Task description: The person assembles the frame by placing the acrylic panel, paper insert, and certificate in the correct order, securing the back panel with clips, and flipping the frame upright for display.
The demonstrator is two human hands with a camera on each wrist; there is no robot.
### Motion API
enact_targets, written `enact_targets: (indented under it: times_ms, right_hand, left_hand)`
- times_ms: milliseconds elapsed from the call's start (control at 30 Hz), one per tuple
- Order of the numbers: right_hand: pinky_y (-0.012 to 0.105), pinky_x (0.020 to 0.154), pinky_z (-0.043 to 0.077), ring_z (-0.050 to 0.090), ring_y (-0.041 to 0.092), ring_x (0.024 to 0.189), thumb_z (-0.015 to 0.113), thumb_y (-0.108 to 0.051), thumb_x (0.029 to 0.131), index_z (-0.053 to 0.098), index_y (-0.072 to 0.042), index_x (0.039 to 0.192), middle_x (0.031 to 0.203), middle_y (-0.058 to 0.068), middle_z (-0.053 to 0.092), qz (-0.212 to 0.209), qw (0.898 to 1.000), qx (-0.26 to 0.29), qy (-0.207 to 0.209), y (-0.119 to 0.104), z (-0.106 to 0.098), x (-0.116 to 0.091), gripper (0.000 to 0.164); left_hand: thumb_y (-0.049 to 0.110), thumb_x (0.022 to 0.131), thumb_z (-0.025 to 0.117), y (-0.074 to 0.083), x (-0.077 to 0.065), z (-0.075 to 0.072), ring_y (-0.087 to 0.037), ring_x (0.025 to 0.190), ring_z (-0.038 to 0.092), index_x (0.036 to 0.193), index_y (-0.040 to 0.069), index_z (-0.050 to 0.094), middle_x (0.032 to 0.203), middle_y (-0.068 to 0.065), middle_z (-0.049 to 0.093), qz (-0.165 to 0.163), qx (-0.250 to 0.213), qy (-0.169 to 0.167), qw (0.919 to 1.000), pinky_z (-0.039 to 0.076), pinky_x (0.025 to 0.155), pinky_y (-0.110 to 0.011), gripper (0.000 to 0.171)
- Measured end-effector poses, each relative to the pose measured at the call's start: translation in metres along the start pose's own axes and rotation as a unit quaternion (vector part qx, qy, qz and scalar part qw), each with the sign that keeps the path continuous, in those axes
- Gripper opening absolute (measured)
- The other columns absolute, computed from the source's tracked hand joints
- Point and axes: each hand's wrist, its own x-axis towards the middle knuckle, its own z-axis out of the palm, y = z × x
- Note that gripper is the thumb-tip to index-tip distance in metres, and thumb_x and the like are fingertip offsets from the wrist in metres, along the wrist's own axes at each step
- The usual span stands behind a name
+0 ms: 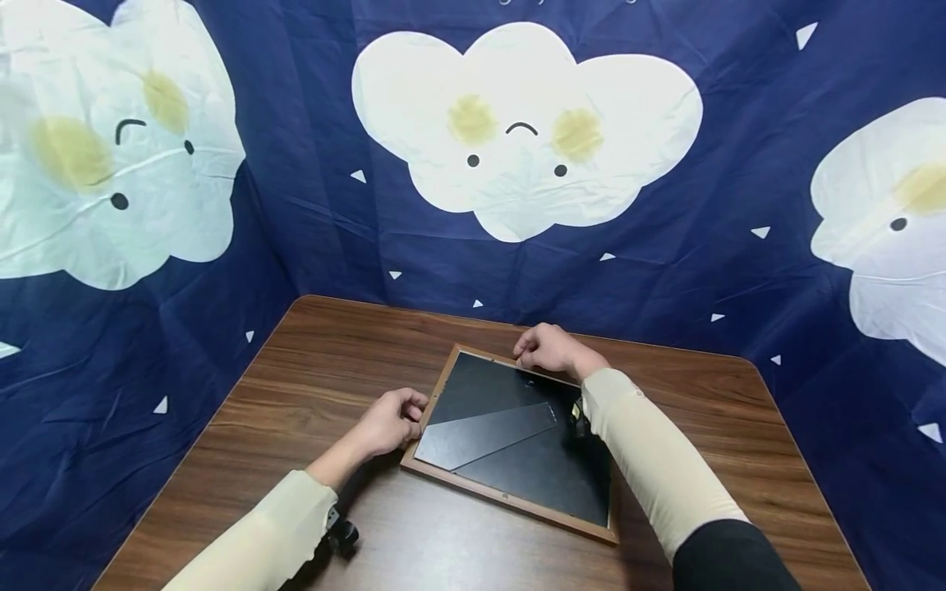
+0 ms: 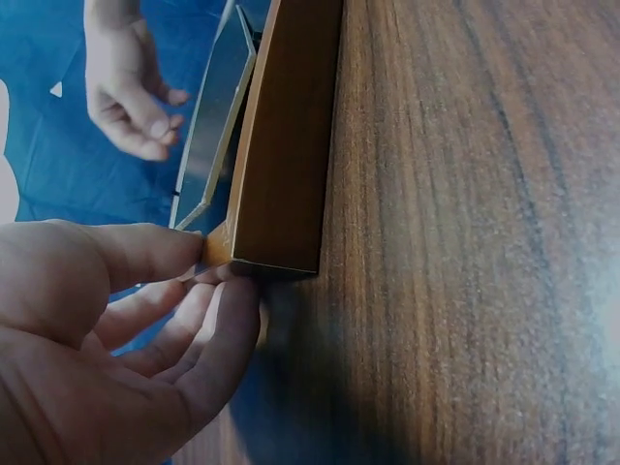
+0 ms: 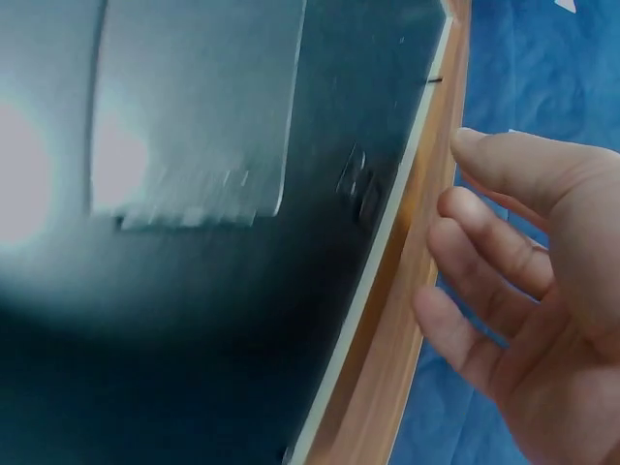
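Left hand [image 1: 392, 420]: thumb and fingers pinch the frame's rim at its left side.
Right hand [image 1: 550, 349]: fingers loosely bent, beside the far rim; whether they touch it cannot be told.
Picture frame [image 1: 510, 498]: wooden, lying between the hands.
Black board [image 1: 502, 386]: set inside the rim.
Flap [image 1: 480, 435]: slants from beside the left hand toward the right wrist.
Counter [image 1: 296, 386]: wood-grained, beneath both hands.
Curtain [image 1: 310, 164]: blue, white clouds, beyond both hands.

The place looks like a small curtained booth: navy cloth [image 1: 318, 205], printed with white cloud faces [image 1: 526, 189] and small triangles [image 1: 805, 35], hangs along the left, far and right sides of a wood-grain table [image 1: 318, 361]. The kind of building cannot be told.
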Motion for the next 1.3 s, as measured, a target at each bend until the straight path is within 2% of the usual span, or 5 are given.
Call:
enact_targets:
  times_ms: [233, 567, 967, 1133, 1300]
  right_hand:
    - [0.037, 0.091, 0.054, 0.066, 0.015, 0.091, 0.076, -0.02, 0.093, 0.08, -0.011, 0.106, 0.1, -0.002, 0.077, 0.006, 1.0, 0.008, 0.014, -0.014, 0.005, 0.015, 0.016]
    - [0.033, 0.09, 0.055, 0.067, 0.012, 0.093, 0.072, -0.015, 0.094, 0.08, -0.011, 0.104, 0.101, -0.002, 0.078, 0.007, 1.0, -0.003, -0.015, -0.024, 0.014, 0.027, 0.014]
    - [0.033, 0.096, 0.052, 0.066, 0.015, 0.099, 0.073, -0.014, 0.092, 0.082, -0.016, 0.092, 0.096, -0.005, 0.078, 0.024, 1.0, -0.017, -0.01, -0.025, 0.02, 0.038, 0.01]
    - [0.033, 0.093, 0.053, 0.067, 0.016, 0.097, 0.073, -0.015, 0.091, 0.082, -0.018, 0.091, 0.095, -0.006, 0.077, 0.033, 0.999, -0.011, -0.008, -0.024, 0.019, 0.04, 0.01]
    - [0.032, 0.089, 0.054, 0.067, 0.015, 0.094, 0.074, -0.018, 0.092, 0.083, -0.019, 0.092, 0.096, -0.005, 0.078, 0.043, 0.999, -0.013, -0.014, -0.025, 0.018, 0.043, 0.009]
  left_hand:
    - [-0.018, 0.074, 0.06, 0.002, -0.002, 0.0, -0.014, 0.064, 0.054, 0.12, -0.009, 0.062, 0.093, -0.014, 0.058, 0.006, 0.004, 0.004, 1.0, 0.049, 0.051, -0.027, 0.047]
    - [-0.019, 0.072, 0.059, 0.002, -0.003, 0.004, -0.015, 0.069, 0.055, 0.119, -0.008, 0.063, 0.092, -0.015, 0.059, 0.009, 0.014, 0.017, 0.9997, 0.051, 0.052, -0.028, 0.048]
    - [-0.017, 0.072, 0.061, 0.003, -0.005, 0.003, -0.016, 0.071, 0.056, 0.117, -0.006, 0.065, 0.092, -0.014, 0.06, 0.005, 0.024, 0.025, 0.9994, 0.052, 0.052, -0.029, 0.047]
    - [-0.017, 0.074, 0.061, 0.003, -0.003, 0.003, -0.015, 0.072, 0.056, 0.118, -0.005, 0.066, 0.093, -0.013, 0.06, -0.003, 0.024, 0.028, 0.9993, 0.052, 0.053, -0.028, 0.046]
    - [-0.016, 0.072, 0.061, 0.002, -0.003, 0.001, -0.015, 0.072, 0.056, 0.117, -0.005, 0.066, 0.093, -0.014, 0.061, 0.002, 0.032, 0.028, 0.9991, 0.051, 0.054, -0.028, 0.046]
